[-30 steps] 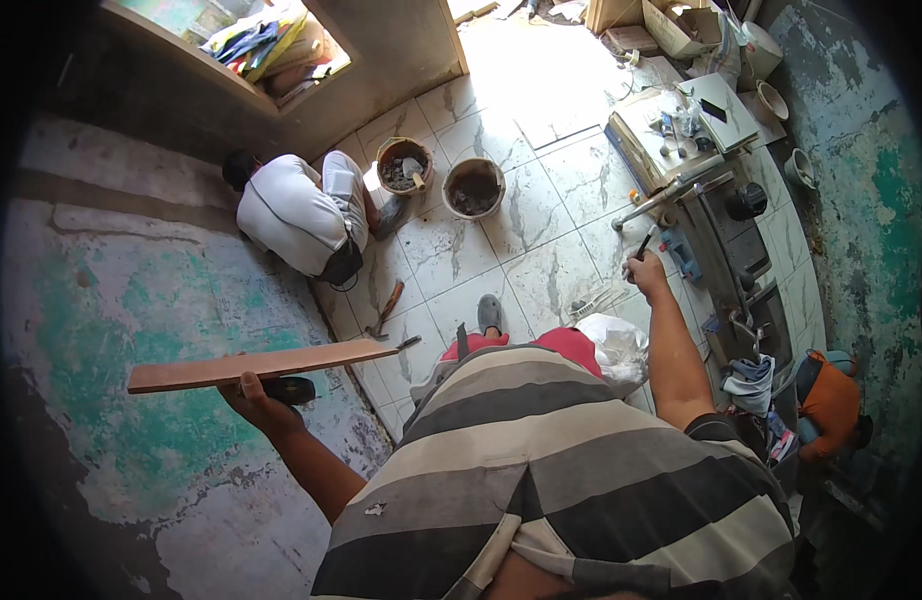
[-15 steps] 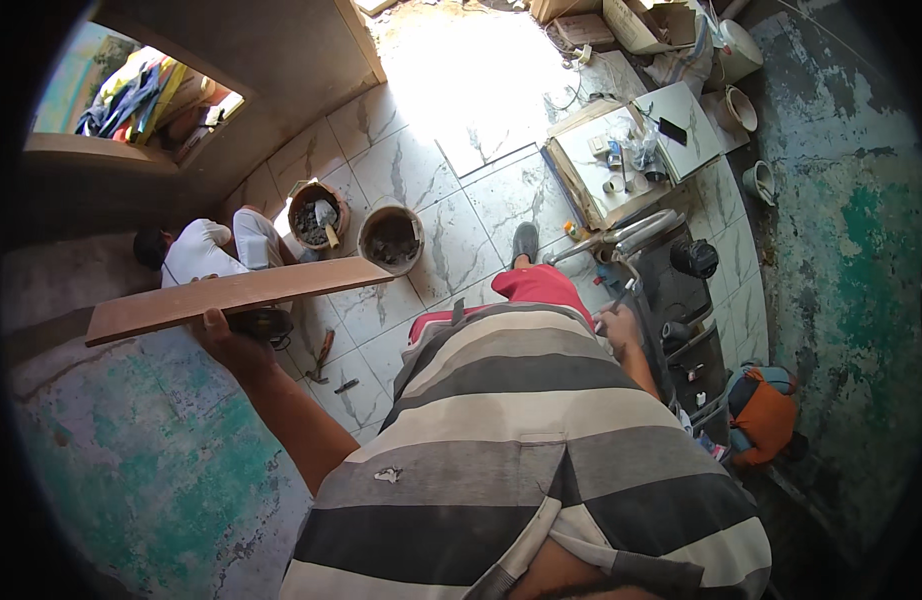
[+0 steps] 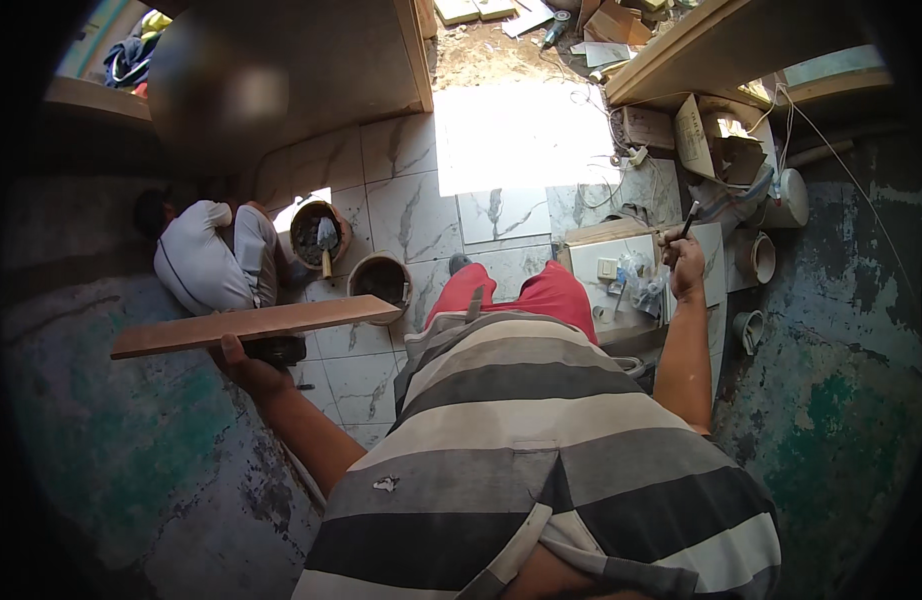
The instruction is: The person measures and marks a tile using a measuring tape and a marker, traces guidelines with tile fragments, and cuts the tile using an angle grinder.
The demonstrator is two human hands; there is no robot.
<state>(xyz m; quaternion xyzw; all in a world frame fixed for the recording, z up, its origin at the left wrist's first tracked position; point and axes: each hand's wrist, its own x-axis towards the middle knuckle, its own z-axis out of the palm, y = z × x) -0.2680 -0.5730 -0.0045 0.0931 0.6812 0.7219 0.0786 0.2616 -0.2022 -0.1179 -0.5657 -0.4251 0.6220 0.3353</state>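
Observation:
A long, flat reddish-brown strip (image 3: 251,324), like a piece of board or tile, lies across my left hand (image 3: 249,368). That hand is closed on its near edge, with the thumb in front and the other fingers mostly hidden. Out to the right, my right hand (image 3: 686,265) is raised with its fingers wrapped round a slim dark stick-like tool (image 3: 690,220) with a pale tip; its exact kind is unclear. Below this hand, a low box-like surface bears a clear plastic bag (image 3: 641,285) and a small white switch or socket (image 3: 607,268).
A person in white (image 3: 206,255) crouches at the left, beyond the strip. Beside them stand a bucket (image 3: 346,240) with a trowel in it and another bucket (image 3: 407,300). Cardboard boxes (image 3: 696,140), cables and white buckets (image 3: 793,195) line the right. A doorway threshold (image 3: 521,140) is brightly sunlit ahead.
My view has turned to the right and shows more of the doorway. The right hand has gone from beside the metal frame up and outward. The left still holds the strip.

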